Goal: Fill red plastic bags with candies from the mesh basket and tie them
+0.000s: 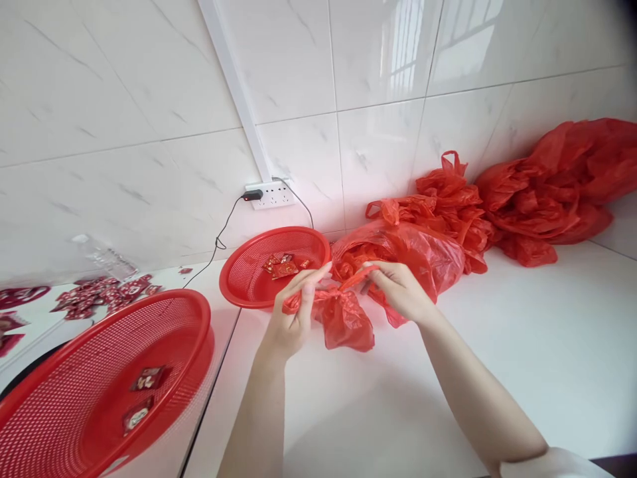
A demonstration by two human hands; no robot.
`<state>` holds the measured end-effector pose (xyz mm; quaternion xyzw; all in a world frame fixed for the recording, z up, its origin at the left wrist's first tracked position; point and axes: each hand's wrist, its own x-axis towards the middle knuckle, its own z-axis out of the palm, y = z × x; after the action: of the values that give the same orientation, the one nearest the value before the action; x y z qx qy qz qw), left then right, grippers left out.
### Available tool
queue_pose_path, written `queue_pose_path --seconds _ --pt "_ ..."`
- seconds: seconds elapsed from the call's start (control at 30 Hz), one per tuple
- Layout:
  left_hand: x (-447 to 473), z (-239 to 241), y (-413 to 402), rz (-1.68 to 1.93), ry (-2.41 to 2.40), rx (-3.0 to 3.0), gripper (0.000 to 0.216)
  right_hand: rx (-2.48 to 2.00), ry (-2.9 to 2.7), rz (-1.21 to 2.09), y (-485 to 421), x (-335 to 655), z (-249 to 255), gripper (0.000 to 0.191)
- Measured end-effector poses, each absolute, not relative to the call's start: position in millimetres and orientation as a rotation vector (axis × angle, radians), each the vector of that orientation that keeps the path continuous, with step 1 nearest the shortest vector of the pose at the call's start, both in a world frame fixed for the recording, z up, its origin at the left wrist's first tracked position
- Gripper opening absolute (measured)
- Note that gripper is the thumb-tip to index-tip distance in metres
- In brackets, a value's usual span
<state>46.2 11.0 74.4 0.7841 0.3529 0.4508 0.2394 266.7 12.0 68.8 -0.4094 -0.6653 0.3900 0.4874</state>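
Red plastic bag [348, 326] | thin, see-through, wrinkled | neck bunched — ends stretched sideways, body below — mid-view

Both arms reach forward, forearms bare and angled inward so the hands come near each other without touching. The left forearm [256, 405] rises steeply; the left hand [291, 318] has its fingers long and nearly straight, slanting up to the right, its thumb raised beside them. The right forearm [470, 378] slants up leftward, and the right hand [401, 292] pinches with bent fingers, knuckles uppermost.
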Motion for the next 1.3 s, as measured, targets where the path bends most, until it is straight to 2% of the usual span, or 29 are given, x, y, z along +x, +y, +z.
queue_pose_path --seconds 0.3,0.43,0.6,0.7,0.83,0.93,0.97,1.0,1.07,1.2,1.3 --pt "10 103 7 1.125 1.396 2.201 0.041 -1.245 -1.299 0.786 17 340 78 0.038" --pt "6 106 2 0.816 1.527 2.095 0.043 -1.256 -1.296 0.664 15 343 77 0.037" --pt "8 100 5 0.373 1.512 2.094 0.044 -1.322 -1.783 0.862 -3 345 84 0.020" --pt "8 101 6 0.395 1.445 2.111 0.033 -1.320 -1.967 0.628 -19 339 94 0.021" --pt "7 110 0 0.514 1.528 2.070 0.045 -1.209 -1.936 0.331 -31 299 93 0.020" --pt "6 114 -6 0.552 1.528 2.078 0.045 -1.215 -2.120 0.265 -31 259 65 0.034" --pt "6 114 -7 0.548 1.516 2.084 0.045 -1.260 -2.204 0.271 -31 249 53 0.043" --pt "6 114 -8 0.536 1.502 2.092 0.045 -1.314 -2.297 0.309 -32 243 41 0.042" --pt "6 112 -8 0.506 1.479 2.114 0.044 -1.375 -2.452 0.432 -37 244 25 0.019" --pt "4 111 -8 0.465 1.480 2.138 0.044 -1.362 -2.475 0.585 -57 292 23 0.031" --pt "3 112 -10 0.438 1.467 2.126 0.047 -1.593 -2.285 0.641 -70 354 29 0.034"
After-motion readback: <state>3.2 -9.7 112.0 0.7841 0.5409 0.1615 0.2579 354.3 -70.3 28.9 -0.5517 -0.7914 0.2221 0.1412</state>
